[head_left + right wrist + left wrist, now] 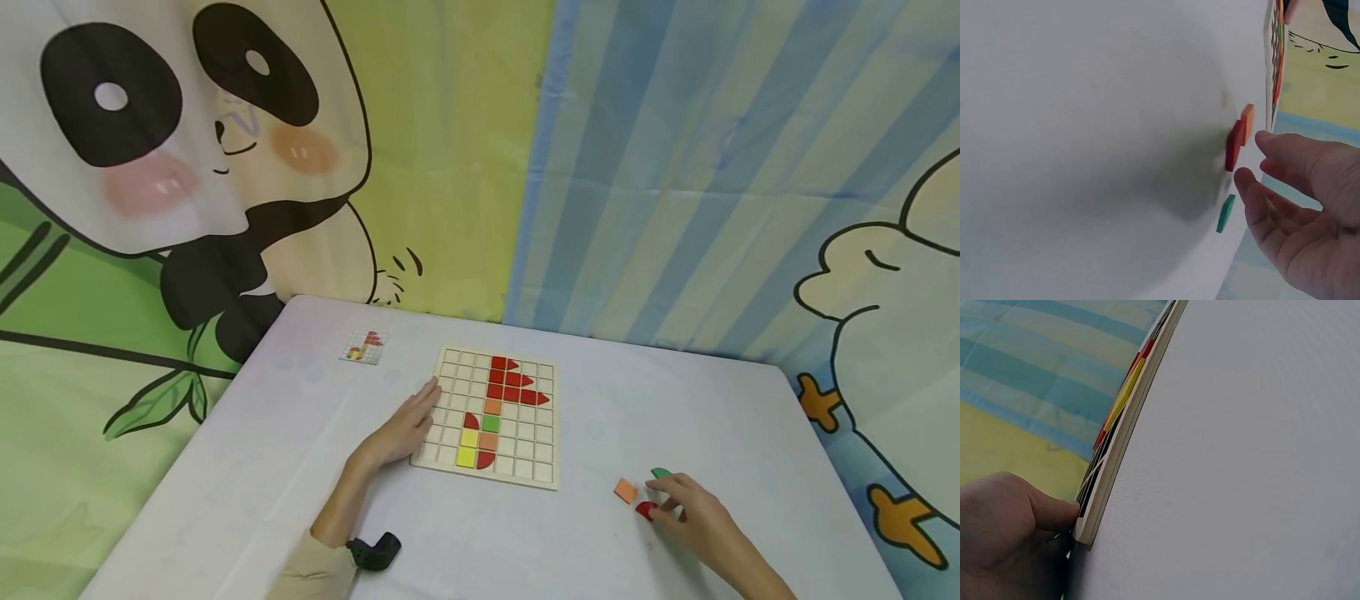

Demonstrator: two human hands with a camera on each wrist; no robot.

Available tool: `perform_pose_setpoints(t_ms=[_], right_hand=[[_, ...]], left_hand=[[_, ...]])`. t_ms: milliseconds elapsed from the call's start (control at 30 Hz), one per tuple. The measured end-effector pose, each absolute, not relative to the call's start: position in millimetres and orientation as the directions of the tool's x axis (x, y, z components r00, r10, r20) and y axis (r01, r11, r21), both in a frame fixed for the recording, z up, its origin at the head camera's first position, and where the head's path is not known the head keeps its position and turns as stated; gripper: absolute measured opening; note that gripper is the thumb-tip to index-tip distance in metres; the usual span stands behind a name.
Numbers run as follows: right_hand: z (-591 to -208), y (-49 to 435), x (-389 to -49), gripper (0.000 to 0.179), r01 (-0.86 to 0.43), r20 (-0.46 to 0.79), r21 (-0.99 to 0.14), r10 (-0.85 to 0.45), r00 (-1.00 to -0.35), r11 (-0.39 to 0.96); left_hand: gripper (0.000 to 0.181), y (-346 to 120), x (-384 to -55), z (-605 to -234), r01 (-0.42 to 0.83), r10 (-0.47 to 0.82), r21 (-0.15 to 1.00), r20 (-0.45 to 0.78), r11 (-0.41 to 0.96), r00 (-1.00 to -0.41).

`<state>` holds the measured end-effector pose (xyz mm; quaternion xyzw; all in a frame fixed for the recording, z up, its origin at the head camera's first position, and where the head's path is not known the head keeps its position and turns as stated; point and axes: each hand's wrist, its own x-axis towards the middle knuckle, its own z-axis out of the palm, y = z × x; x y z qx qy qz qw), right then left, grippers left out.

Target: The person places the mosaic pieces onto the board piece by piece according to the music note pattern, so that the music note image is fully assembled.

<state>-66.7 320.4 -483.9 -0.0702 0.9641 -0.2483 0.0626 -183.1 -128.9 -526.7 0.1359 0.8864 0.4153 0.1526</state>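
A wooden grid board (521, 458) lies on the table, partly filled with red, orange, green and yellow pieces. My left hand (401, 429) rests along the board's left edge, fingers extended; in the left wrist view its thumb (1057, 514) touches the board's corner. To the right of the board, my right hand (693, 508) hovers at a loose red quarter-round piece (645, 509). The right wrist view shows thumb and fingers spread apart, with the red piece (1234, 145) just beyond the fingertips. Close by lie an orange square (626, 491) and a green rounded piece (661, 472).
A small printed pattern card (364, 347) lies at the back left of the white table (585, 550). Near the left sleeve (315, 567) a black device (375, 552) is worn at the wrist. Behind the table hangs a printed curtain (450, 167) with a panda.
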Motion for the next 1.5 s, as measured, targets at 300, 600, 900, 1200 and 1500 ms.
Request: perform_pose_setpoints(t_ms=[300,600,900,1200,1500], right_hand=[[-505.4,321.5,-60.6,0.026,-0.359,0.13,-0.417,-0.337,-0.933,0.835],[-499.9,318.2,-61.6,0.021,-0.442,0.11,-0.179,-0.428,-0.897,0.879],[-491.4,312.7,-71.1,0.036,-0.587,0.32,-0.182,-0.518,-0.794,0.789],[-468.5,229.1,-96.8,0.028,-0.673,0.248,-0.371,-0.629,-0.736,0.641],[-454.7,131.3,-147.6,0.014,-0.797,0.261,-0.309,-0.759,-0.596,0.519]], left_hand=[[0.059,-128.3,-183.8,-528.6,0.106,0.367,0.78,-0.166,0.617,-0.915],[0.058,-129.2,-185.3,-529.2,0.108,0.362,0.778,-0.161,0.619,-0.918],[0.058,-129.4,-184.9,-527.9,0.113,0.376,0.785,-0.161,0.61,-0.913],[0.058,-130.7,-184.2,-529.4,0.105,0.373,0.795,-0.159,0.597,-0.914],[0.058,-131.0,-184.2,-527.7,0.118,0.38,0.79,-0.154,0.602,-0.912]])
